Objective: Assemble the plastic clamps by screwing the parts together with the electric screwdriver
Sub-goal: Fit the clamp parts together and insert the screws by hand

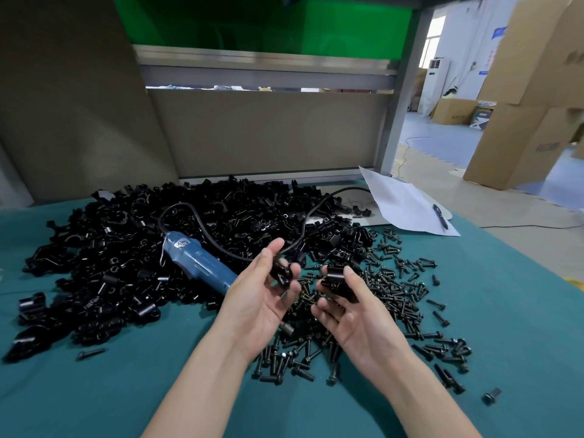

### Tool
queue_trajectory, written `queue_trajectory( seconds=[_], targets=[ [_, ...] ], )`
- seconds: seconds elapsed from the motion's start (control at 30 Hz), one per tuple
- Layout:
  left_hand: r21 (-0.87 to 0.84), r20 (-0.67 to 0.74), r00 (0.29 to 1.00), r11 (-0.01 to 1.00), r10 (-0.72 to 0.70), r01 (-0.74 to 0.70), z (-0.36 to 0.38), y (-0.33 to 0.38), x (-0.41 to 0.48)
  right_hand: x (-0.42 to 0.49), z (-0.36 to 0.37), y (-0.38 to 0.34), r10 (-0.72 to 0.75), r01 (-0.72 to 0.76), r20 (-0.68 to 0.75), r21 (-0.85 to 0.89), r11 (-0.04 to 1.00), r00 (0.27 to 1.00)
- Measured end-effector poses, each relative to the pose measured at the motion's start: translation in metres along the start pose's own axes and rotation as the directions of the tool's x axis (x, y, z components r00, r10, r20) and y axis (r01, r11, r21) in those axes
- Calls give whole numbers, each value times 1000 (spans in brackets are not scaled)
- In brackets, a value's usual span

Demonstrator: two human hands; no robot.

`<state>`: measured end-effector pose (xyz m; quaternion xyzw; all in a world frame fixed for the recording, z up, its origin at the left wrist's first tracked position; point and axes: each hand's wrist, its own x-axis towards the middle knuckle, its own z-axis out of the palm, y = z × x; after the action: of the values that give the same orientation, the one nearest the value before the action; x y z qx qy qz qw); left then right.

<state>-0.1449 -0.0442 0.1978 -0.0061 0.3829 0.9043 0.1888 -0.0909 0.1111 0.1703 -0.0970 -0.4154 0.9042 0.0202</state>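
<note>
The left hand (262, 298) pinches a small black plastic clamp half (281, 273); the right hand (350, 314) grips a black plastic clamp block (336, 284), just apart. The blue electric screwdriver (199, 263) lies left of them, slanting far-left to near-right, nearest the left hand.

Both palms up, left grip (262, 298) pinching, right grip (350, 314) pinching

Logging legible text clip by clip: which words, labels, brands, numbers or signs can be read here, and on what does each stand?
No text here can be read with certainty.
Sticker on the electric screwdriver: printed marks, too blurred to read.
Dark print on the tall cardboard box: too blurred.
Print on the floor box: too small.
Blue wall signs: too small.
White paper sheet: no writing visible.
</note>
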Motion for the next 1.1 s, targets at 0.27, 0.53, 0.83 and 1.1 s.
queue_trajectory(
  seconds=[0.27,0.53,0.83,1.1],
  targets=[
    [316,22,999,947,45,-49,11,-13,1,-2,3,5,-101,108,55,-146,983,993],
    [391,97,991,913,87,-118,15,-17,-1,-4,4,3,-283,291,73,-334,896,956],
    [363,105,994,929,34,-70,19,-35,-4,-6,2,3,-430,432,128,-499,751,894],
    [372,93,995,925,41,-73,23,-35,-7,-10,1,0,-418,438,162,-515,737,894]
  ],
)
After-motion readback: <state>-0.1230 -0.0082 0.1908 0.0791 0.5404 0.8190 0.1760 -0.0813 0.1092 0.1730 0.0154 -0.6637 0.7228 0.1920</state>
